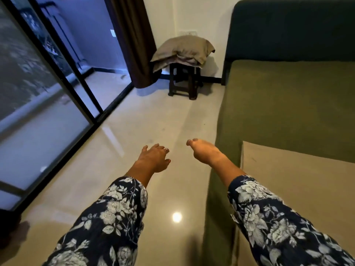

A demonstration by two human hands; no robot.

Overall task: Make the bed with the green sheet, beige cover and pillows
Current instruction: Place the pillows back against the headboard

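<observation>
The green sheet covers the bed on the right and hangs down its side. A beige cover lies over the near part of the bed. Beige pillows are stacked on a dark wooden stool by the far wall. My left hand and my right hand reach forward over the floor beside the bed. Both hold nothing; the left fingers are loosely spread, the right fingers hang relaxed and curled downward.
A dark green headboard stands against the far wall. Glass sliding doors with black frames run along the left, with a brown curtain at their far end. Glossy beige floor lies between doors and bed.
</observation>
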